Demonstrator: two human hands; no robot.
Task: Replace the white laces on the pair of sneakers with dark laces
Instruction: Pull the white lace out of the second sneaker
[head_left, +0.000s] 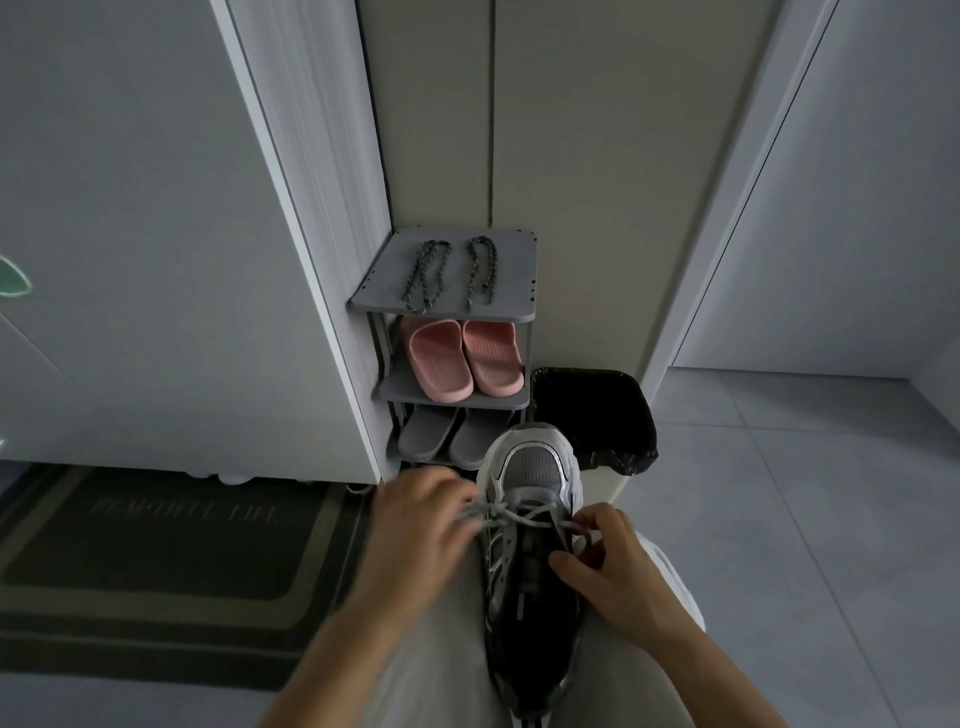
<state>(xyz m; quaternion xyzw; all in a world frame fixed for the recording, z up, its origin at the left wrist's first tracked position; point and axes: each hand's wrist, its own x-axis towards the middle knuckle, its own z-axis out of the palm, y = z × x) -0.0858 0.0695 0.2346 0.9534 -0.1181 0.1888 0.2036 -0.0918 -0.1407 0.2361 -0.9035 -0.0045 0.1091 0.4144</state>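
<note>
Rack (514, 270) topped with dark laces (416, 304), pink slippers (439, 364) below, bin (597, 410) beside

The only writing here is on the dark doormat (156, 566) on the floor: a single line of pale capital letters (187, 512) across its middle. It is too dim and blurred to read for certain; the last word may be "LIFE".

A grey 3-tier shoe rack (511, 270) stands in dim light against a beige wall (597, 156). Left of the rack rises a white panel (156, 260), a dark doormat (156, 561) at its foot; right of the rack sits a black-lined bin (597, 410) on grey floor tiles (805, 519).
</note>
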